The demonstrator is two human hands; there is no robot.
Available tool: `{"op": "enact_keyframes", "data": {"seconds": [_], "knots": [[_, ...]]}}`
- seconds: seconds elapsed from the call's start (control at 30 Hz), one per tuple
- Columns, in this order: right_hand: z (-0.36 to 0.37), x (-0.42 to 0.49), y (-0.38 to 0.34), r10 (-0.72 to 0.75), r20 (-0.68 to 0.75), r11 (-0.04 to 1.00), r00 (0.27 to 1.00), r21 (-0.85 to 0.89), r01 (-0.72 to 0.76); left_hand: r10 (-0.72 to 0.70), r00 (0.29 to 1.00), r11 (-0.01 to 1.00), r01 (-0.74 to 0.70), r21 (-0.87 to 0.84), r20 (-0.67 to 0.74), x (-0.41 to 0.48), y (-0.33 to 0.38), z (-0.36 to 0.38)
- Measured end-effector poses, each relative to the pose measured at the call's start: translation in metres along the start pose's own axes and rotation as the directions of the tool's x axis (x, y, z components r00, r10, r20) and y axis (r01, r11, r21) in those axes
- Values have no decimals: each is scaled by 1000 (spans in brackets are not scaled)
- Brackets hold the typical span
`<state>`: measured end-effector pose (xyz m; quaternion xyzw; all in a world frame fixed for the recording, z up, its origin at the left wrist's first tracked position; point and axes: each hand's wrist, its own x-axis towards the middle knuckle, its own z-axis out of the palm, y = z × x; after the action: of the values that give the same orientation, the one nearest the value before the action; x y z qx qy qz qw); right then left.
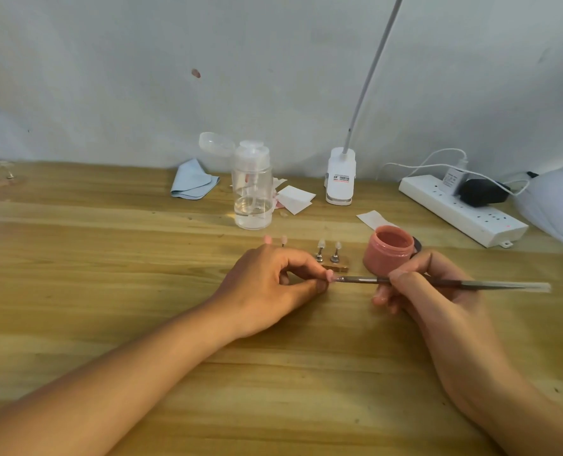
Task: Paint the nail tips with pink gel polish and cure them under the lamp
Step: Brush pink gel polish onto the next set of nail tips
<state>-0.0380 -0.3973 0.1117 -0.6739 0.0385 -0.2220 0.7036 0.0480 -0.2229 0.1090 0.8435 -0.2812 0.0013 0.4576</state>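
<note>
both forearms cut off at bottom edge. left hand pinches a pink tip, its holder hidden in the fingers. right hand grips brush pen-style, bristles on the tip; brush tail blurred. open jar of pink gel just behind right hand. stand mostly hidden by left hand: two clear tips show, two pink tips past the knuckles. farther back: bottle, cloth, paper scraps, clip lamp with neck running out the top. power strip, then cure lamp cut by right edge. wood table, pale marked wall.
</note>
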Motion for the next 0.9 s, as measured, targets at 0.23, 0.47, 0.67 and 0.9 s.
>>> {"op": "enact_keyframes", "data": {"seconds": [0.23,0.47,0.67,0.9], "knots": [[2,-1,-2,-3,28,999,1000,51,2,39,999,999,-39,13,3,-1,0,-1],[1,0,-1,-7,23,1000,1000,27,7,45,999,999,-45,18,9,-2,1,0],[0,0,0,0,20,1000,1000,23,0,54,998,998,-54,42,19,-1,-1,0],[-1,1,1,7,1,1000,1000,3,-7,67,998,997,-68,38,20,-1,-2,0]]}}
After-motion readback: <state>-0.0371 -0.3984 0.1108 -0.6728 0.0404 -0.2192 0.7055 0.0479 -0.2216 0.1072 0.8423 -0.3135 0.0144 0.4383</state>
